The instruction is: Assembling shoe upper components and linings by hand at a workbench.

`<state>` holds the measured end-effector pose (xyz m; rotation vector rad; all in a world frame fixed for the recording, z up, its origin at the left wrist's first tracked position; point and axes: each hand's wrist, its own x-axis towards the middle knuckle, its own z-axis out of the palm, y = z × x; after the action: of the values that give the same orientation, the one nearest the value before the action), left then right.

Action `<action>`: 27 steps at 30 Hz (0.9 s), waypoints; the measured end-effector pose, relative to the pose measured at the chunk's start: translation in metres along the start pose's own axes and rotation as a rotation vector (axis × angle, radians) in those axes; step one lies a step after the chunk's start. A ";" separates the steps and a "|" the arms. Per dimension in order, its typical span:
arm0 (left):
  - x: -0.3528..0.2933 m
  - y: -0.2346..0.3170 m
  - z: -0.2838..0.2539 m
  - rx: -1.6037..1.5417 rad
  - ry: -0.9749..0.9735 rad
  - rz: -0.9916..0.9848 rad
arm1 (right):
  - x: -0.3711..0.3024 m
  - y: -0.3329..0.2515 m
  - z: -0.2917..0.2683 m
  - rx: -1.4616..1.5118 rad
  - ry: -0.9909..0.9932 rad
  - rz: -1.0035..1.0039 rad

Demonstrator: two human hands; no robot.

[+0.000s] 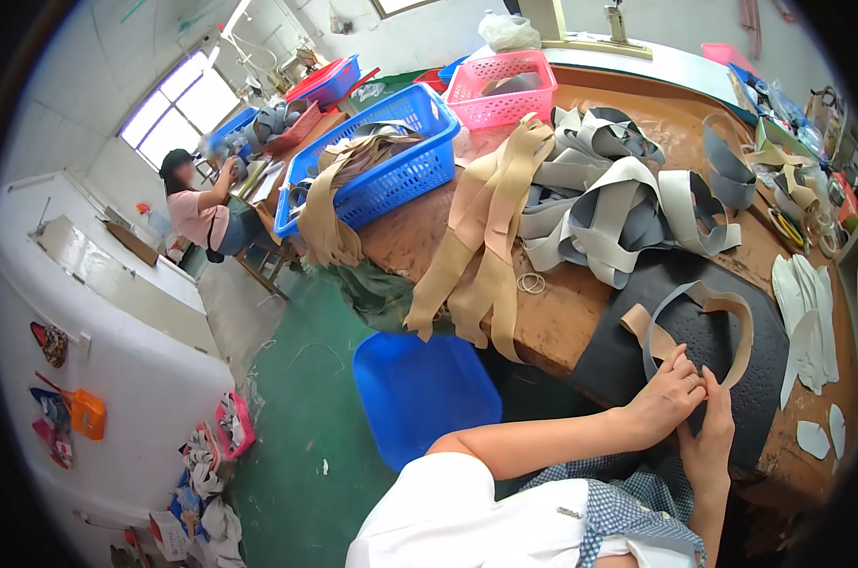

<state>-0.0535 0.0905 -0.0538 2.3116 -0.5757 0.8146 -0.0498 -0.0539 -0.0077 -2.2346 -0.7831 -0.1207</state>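
Note:
A long leather-like strip (651,346), beige on one face and grey on the other, curves in a loop above a black perforated mat (746,398). My left hand (670,398) pinches it near the bottom of the loop, with a ring on one finger. Close against it, my right hand (712,431) grips the strip between thumb and fingers at the loop's lower right. The fingertips of both hands nearly touch, and the exact spot they press is partly hidden. Beyond the mat lies a tangled heap of pale grey strips (611,213).
Tan strips (491,222) drape over the table's near edge, beside a blue basket (391,185) and a pink basket (502,90). White cut pieces (806,312) lie at the right. A blue tub (424,388) stands on the green floor. Farther left, another person (202,213) sits working.

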 end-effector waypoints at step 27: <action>-0.054 0.018 -0.018 -0.151 0.342 -0.139 | -0.007 0.040 0.003 -0.111 0.267 -0.208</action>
<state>-0.1095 0.0999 -0.0713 1.9911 -0.3098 1.0328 -0.0333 -0.0766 -0.0369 -2.1745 -0.8752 -0.5626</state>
